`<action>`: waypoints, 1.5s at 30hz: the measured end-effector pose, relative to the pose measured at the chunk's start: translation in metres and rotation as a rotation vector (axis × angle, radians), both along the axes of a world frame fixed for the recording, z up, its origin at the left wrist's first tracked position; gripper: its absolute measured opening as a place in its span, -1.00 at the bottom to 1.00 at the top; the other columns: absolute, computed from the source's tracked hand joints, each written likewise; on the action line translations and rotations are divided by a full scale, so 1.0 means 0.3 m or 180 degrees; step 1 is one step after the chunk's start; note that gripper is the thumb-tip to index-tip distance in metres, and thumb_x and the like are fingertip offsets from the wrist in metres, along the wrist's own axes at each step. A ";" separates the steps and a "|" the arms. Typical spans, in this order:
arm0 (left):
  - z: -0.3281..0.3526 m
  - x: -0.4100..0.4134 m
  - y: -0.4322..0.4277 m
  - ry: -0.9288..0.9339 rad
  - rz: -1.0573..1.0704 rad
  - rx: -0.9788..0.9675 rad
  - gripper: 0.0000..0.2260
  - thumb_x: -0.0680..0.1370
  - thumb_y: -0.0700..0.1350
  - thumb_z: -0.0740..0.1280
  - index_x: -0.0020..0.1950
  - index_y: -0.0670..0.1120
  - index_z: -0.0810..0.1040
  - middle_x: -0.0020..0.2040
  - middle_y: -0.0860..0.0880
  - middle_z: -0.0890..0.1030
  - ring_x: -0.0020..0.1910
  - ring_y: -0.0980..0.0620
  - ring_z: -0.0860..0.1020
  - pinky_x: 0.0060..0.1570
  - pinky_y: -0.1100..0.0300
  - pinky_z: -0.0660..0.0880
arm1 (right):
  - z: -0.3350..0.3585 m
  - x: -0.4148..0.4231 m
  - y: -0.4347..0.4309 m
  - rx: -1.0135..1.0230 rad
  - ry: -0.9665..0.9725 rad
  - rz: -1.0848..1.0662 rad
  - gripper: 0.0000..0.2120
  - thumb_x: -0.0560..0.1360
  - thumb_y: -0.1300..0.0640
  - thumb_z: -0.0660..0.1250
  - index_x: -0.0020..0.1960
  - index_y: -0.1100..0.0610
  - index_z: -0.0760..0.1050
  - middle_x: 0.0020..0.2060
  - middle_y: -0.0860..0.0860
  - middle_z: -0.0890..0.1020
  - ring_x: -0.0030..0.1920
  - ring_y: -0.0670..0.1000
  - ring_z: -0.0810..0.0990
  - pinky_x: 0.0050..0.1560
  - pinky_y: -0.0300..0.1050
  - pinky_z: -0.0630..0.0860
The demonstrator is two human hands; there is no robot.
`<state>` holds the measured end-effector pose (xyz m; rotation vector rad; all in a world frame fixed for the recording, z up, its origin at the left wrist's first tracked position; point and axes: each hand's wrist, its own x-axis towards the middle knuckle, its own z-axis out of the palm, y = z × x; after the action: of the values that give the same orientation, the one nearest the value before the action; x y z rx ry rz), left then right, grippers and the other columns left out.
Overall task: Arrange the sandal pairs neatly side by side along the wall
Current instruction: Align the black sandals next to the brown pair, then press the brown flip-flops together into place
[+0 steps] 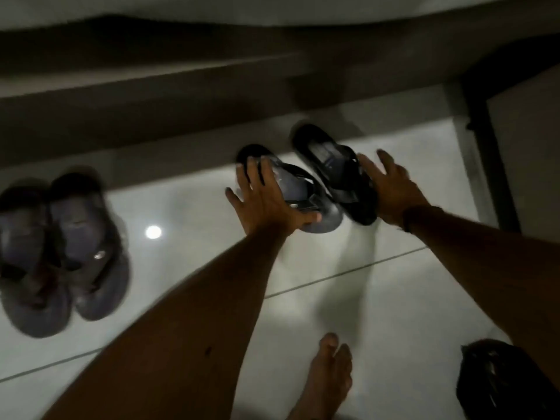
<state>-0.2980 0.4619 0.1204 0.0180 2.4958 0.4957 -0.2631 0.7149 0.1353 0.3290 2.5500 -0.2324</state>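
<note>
Head view, dim and motion-blurred. Both arms reach forward and down over a glossy white tile floor (pixel 394 298) toward the base of the wall (pixel 151 165). Left hand (pixel 266 201) lies on a grey sandal (pixel 300 192), fingers spread over its top, thumb tucked at the near edge by the strap; looks like a loose hold, can't tell if it's actually clamped. Right hand (pixel 394 192) is flat-open, fingers splayed, pressed against the right side of a black sandal (pixel 336 174); not wrapped around it. The two sandals touch and overlap at their near ends, both angled, far tips pointing up-left toward the wall, not parallel to it. Black one sits right of the grey one, its far tip closest to the wall. A second pair (pixel 63 253), grey, sits well apart at left, side by side and touching, near the wall. Bare foot (pixel 327 380) on the floor at bottom centre. Dark object (pixel 497 386) at bottom right, can't tell what it is. Round light reflection (pixel 153 232) on the tile between the pairs.
</note>
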 end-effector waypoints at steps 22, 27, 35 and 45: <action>-0.145 -0.184 -0.019 0.0472 -0.2128 -0.0205 0.50 0.03 0.38 0.67 0.71 0.04 -0.18 0.73 -0.05 -0.08 0.70 -0.18 -0.10 0.61 -0.35 -0.07 | -0.115 -0.036 -0.098 -0.0388 0.0156 0.0187 0.20 0.16 0.16 0.74 0.64 -0.12 0.16 0.59 0.09 0.07 0.35 0.30 0.42 0.25 0.24 0.55; -0.109 -0.151 -0.040 0.0515 -0.2199 -0.0246 0.54 0.02 0.45 0.62 0.71 0.02 -0.25 0.74 -0.07 -0.14 0.70 -0.18 -0.17 0.57 -0.44 -0.18 | -0.101 -0.022 -0.112 -0.0154 0.0026 0.0231 0.26 0.25 0.20 0.68 0.68 -0.16 -0.04 0.65 0.12 -0.12 0.44 0.34 0.33 0.26 0.29 0.53; 0.064 0.128 -0.484 0.0708 -0.1438 0.0562 0.12 0.39 0.56 0.29 0.73 0.04 -0.11 0.75 -0.06 -0.13 0.70 -0.07 -0.24 0.62 -0.33 -0.12 | 0.045 0.180 -0.488 0.0089 0.1147 -0.0062 0.00 0.28 0.28 0.54 0.64 0.03 0.21 0.57 0.22 0.22 0.48 0.35 0.23 0.34 0.31 0.38; 0.156 0.236 -1.505 0.0968 0.0853 -0.0122 -0.30 0.58 0.33 0.19 0.62 -0.04 0.33 0.55 -0.20 0.41 0.49 -0.29 0.37 0.38 -0.30 0.38 | 0.028 0.085 -1.394 -0.1588 0.0269 -0.0630 -0.61 0.60 -0.11 0.36 0.40 -0.08 0.49 0.24 -0.04 0.58 0.19 0.06 0.60 0.09 -0.17 0.48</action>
<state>-0.2271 0.0105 0.1672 -0.2791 2.8226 0.5912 -0.2376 0.2967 0.1436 0.3790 2.4328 -0.9518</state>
